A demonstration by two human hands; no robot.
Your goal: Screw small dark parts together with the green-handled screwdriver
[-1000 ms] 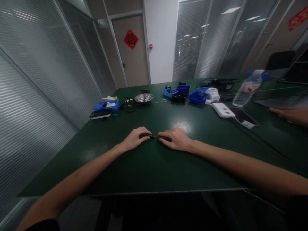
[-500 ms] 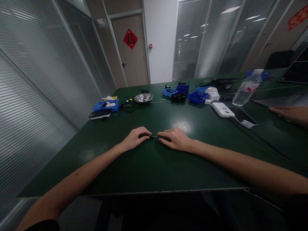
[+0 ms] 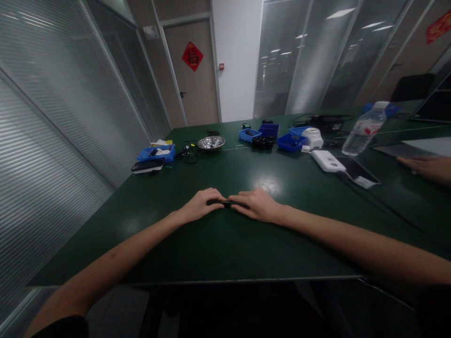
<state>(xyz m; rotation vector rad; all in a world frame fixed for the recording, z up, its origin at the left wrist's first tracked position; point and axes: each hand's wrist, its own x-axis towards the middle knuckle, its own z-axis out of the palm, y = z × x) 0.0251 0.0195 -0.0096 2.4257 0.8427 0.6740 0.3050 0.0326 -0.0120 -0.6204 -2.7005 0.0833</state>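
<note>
Low over the green table (image 3: 197, 253), my left hand (image 3: 202, 204) and my right hand (image 3: 257, 204) nearly meet at the fingertips. Both are closed on a slim black pen-like thing (image 3: 225, 203), lying sideways between them. My left thumb and fingers pinch its left part; the right thumb and fingers pinch its right part. Only a short dark stretch shows in the gap, and the fingers cover the rest. Whether it is one piece or two pieces pushed together, I cannot tell.
Beyond my hands stand a metal bowl (image 3: 211, 143), blue bins (image 3: 290, 143) and a blue tray (image 3: 157, 154). To the right are a white device (image 3: 328, 161), a dark phone-like slab (image 3: 357, 170), a water bottle (image 3: 364, 130) and another person's hand (image 3: 428, 166).
My hands have drawn slightly closer together. The thin silvery rod that showed between the two dark parts is out of sight, and dark material fills the gap.
</note>
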